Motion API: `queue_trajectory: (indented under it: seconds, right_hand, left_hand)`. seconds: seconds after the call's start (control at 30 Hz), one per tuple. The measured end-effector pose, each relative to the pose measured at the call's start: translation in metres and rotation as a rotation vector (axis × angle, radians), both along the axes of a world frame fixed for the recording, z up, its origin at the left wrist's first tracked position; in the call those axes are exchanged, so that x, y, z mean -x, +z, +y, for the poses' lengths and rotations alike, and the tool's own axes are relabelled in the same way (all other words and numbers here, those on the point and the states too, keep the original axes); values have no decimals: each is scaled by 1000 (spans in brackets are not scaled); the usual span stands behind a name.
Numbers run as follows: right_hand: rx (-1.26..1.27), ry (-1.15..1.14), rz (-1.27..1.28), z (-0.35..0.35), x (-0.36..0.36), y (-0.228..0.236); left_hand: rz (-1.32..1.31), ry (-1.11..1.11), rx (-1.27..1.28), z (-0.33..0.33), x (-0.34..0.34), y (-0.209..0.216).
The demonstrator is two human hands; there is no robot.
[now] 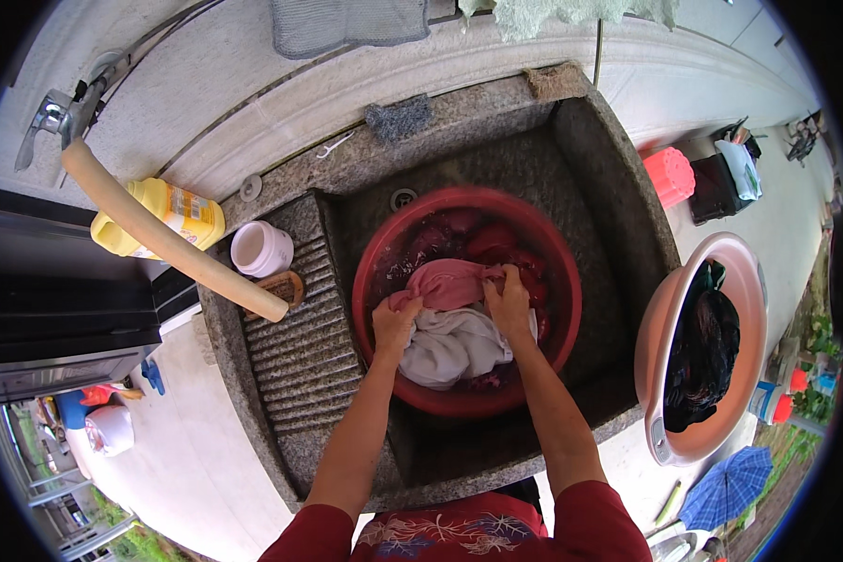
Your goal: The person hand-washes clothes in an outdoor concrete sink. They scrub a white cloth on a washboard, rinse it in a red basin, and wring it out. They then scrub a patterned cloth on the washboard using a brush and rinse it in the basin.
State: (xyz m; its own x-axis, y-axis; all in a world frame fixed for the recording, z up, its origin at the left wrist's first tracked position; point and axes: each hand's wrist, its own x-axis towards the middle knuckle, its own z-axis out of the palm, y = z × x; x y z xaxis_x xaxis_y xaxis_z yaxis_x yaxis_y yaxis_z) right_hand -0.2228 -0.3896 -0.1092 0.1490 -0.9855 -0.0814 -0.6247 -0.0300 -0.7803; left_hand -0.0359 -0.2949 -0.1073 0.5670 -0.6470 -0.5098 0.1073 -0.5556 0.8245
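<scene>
A round red basin (pixel 368 253) sits in a dark stone sink (pixel 618 225), with wet clothes and water inside it. Both hands grip a pink cloth (pixel 448 284) over the basin. My left hand (pixel 393 323) closes on its left end, and my right hand (pixel 508 302) pinches its right end. Just below the pink cloth, a white garment (pixel 454 347) lies bunched between my wrists. Dark red clothes (pixel 496 245) rest in the water at the basin's far side. The fingertips are partly hidden by the cloth.
A ribbed washboard (pixel 300 365) forms the sink's left side, with a white tub (pixel 260 249) and a brush (pixel 286 288) at its top. A tan hose (pixel 169 234) hangs over a yellow jug (pixel 192 215). At right stands a pink tub (pixel 754 351) with dark clothes.
</scene>
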Motion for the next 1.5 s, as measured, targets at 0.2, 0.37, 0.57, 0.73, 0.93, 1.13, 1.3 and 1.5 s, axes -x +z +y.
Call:
queue_trajectory:
  seconds: [0.2, 0.37, 0.57, 0.73, 0.93, 1.13, 1.3, 1.5]
  right_hand:
    - [320, 432, 138, 0, 10, -27]
    - [-477, -14, -1002, 2, -13, 58]
    - [459, 450, -379, 81, -86, 125]
    - [319, 368, -129, 50, -104, 110]
    - [401, 297, -310, 92, -116, 132]
    - [273, 195, -210, 56, -89, 100]
    - [270, 320, -239, 88, -103, 118]
    - [191, 72, -91, 24, -68, 71]
  left_hand:
    - [-493, -331, 75, -1, 4, -4]
    - [900, 508, 567, -17, 7, 57]
    - [834, 290, 244, -11, 25, 88]
    - [1108, 274, 394, 26, 30, 37]
    - [1173, 33, 669, 52, 1, 19]
    - [864, 405, 184, 25, 65, 120]
    - [1033, 202, 555, 54, 32, 60]
    - [844, 396, 246, 24, 52, 112]
